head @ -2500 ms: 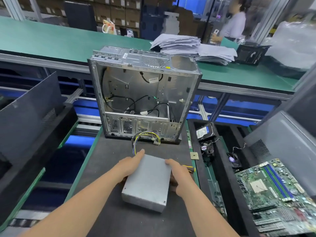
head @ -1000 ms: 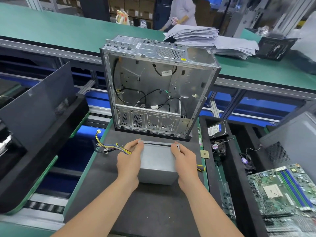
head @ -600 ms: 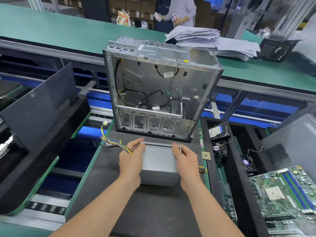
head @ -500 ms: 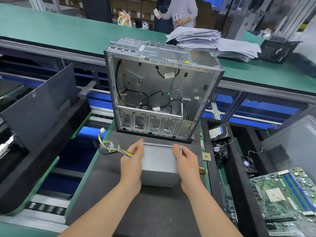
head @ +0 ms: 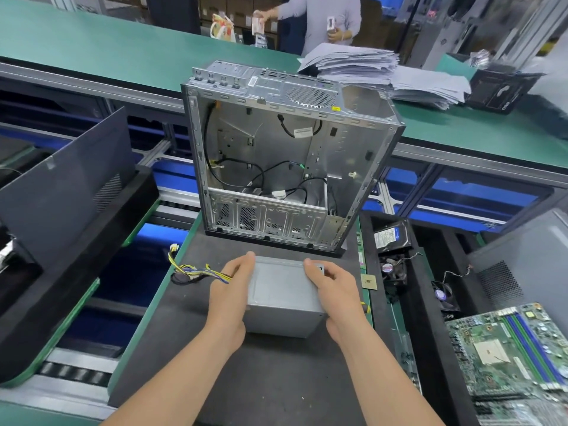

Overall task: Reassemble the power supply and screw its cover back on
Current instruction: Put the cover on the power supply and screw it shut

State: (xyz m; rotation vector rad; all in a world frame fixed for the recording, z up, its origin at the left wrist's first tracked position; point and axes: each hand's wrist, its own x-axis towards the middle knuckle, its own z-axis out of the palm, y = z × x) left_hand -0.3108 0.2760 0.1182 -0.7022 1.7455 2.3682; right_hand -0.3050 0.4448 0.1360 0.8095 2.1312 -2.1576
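Power supply (head: 282, 295): plain grey sheet-metal box, matte, square-edged, low over the dark foam mat (head: 276, 379), just in front of the open steel computer case (head: 289, 155). Cannot tell whether it touches the mat.
Left hand (head: 229, 298) clasps its left side and right hand (head: 335, 293) its right, fingers wrapped over the edges.
Yellow-and-black cable bundle (head: 196, 270) trails left, limp and looped.

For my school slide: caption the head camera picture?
Left hand and right hand grip a grey box before a computer case.
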